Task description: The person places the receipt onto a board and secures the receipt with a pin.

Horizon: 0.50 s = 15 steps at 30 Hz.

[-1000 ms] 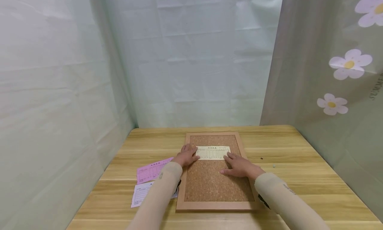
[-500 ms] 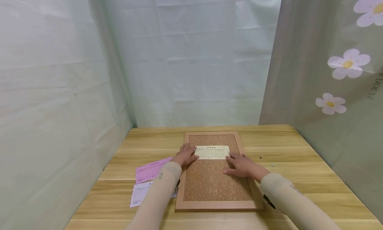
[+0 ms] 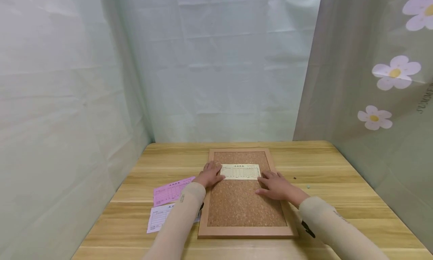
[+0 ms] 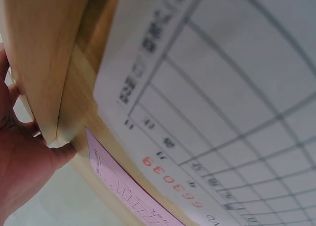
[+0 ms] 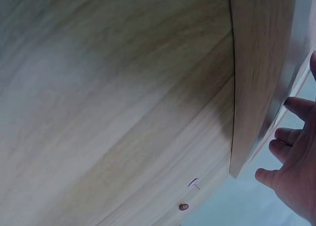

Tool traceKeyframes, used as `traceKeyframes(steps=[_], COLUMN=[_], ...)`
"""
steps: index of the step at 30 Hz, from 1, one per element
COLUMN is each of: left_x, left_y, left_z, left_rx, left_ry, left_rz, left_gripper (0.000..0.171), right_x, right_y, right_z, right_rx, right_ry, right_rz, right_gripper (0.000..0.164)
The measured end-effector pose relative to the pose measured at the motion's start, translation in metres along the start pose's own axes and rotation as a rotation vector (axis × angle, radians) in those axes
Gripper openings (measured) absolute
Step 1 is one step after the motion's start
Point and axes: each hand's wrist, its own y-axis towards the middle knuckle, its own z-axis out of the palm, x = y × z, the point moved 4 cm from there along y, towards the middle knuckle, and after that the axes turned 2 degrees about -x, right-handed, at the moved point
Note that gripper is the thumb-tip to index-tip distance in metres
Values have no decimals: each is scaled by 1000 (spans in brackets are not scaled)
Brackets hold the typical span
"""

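Observation:
A pale yellow printed slip [image 3: 241, 172] lies flat across the upper part of a wood-framed cork board [image 3: 245, 207]. My left hand [image 3: 210, 174] rests over the board's left frame, its fingertips and thumb at the slip's left edge. At the slip's lower right corner is my right hand [image 3: 275, 185], fingers spread and lying over the board's right side. Neither hand pinches anything that I can see. In the wrist views, the left hand [image 4: 24, 161] and the right hand [image 5: 298, 161] both show relaxed fingers near the frame.
Left of the board lie a pink slip [image 3: 172, 191] and a white slip [image 3: 158, 216], partly under my left forearm. On the wooden table [image 3: 341, 211] to the right are two small pushpins, a dark one [image 5: 183, 206] and a pale one [image 5: 193, 182].
My right hand has slid slightly right, from over the yellow slip's lower right corner to its edge. The left hand and the slip stay about where they were.

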Motion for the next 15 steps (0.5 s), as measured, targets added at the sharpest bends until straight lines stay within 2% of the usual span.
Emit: traceKeyframes(steps=[7,15], left_x=[0,1], left_y=[1,1], left_z=[1,1], left_rx=[1,-5], left_ry=[-7,-14], left_rz=[-1,-7], left_gripper=[62,62], right_x=[-4,-10], right_y=[-3,-6], right_z=[-2,-8], right_rx=[-12,-37], right_ry=[-4,-20], right_rz=[2,-1], right_gripper=[68,59])
